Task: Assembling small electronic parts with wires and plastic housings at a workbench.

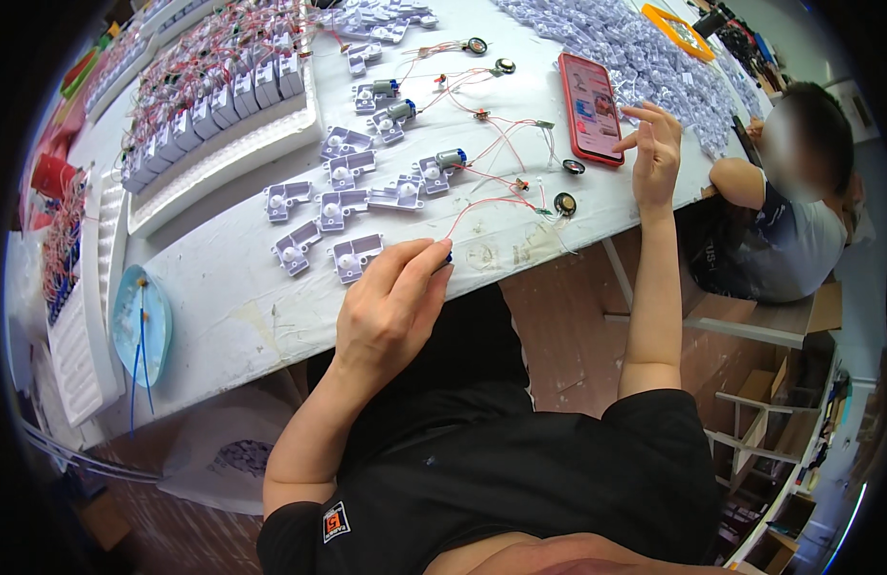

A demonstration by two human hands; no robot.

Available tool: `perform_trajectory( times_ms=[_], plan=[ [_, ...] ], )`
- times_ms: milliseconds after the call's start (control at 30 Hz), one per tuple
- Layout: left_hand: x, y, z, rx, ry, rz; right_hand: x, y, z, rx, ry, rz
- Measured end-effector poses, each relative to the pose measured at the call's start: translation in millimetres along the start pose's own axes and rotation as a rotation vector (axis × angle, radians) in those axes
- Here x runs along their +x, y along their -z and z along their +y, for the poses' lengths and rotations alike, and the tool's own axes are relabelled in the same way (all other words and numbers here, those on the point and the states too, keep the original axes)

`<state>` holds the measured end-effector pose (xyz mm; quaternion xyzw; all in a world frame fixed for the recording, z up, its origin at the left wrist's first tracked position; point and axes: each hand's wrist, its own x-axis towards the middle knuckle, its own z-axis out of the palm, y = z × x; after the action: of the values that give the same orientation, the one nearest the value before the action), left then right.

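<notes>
Near the table's front edge, my left hand (391, 297) is closed around a small motor, mostly hidden by the fingers; its blue end (449, 257) and a thin red wire show. Just beyond it lies a pale grey plastic housing (355, 257). My right hand (657, 153) is raised at the lower right edge of a phone (590, 107) in a red case with a lit screen. Its fingers are spread and hold nothing; I cannot tell whether a fingertip touches the phone. Several more housings (343, 209) lie in front of me, and some hold motors (451, 158).
Wired round speakers (565, 203) and small circuit boards lie mid-table. A big heap of grey parts (635, 57) fills the far right. At left stand a white foam tray (223, 163) of wired units and a light-blue dish (142, 326). A person (788, 201) sits at right.
</notes>
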<state>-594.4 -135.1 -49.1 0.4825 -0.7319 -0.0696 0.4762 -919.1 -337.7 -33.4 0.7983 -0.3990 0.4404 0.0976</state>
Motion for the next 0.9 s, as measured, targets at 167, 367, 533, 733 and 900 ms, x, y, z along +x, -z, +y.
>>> perform_trajectory(
  times_ms=[167, 367, 533, 733, 900],
  plan=[
    [1, 0, 0, 0.005, -0.007, 0.002, 0, 2, 1, -0.011, 0.004, -0.009],
    [1, 0, 1, 0.021, -0.017, 0.006, -2, 2, 2, -0.019, 0.008, 0.059],
    [0, -1, 0, 0.005, -0.009, 0.010, -1, -4, 9, -0.058, 0.012, -0.014],
    [0, 0, 1, 0.010, 0.003, 0.000, -2, -5, 13, -0.059, -0.025, -0.082],
    [2, 1, 3, 0.018, 0.007, 0.008, -3, -7, 15, -0.062, -0.033, -0.090]
  ],
)
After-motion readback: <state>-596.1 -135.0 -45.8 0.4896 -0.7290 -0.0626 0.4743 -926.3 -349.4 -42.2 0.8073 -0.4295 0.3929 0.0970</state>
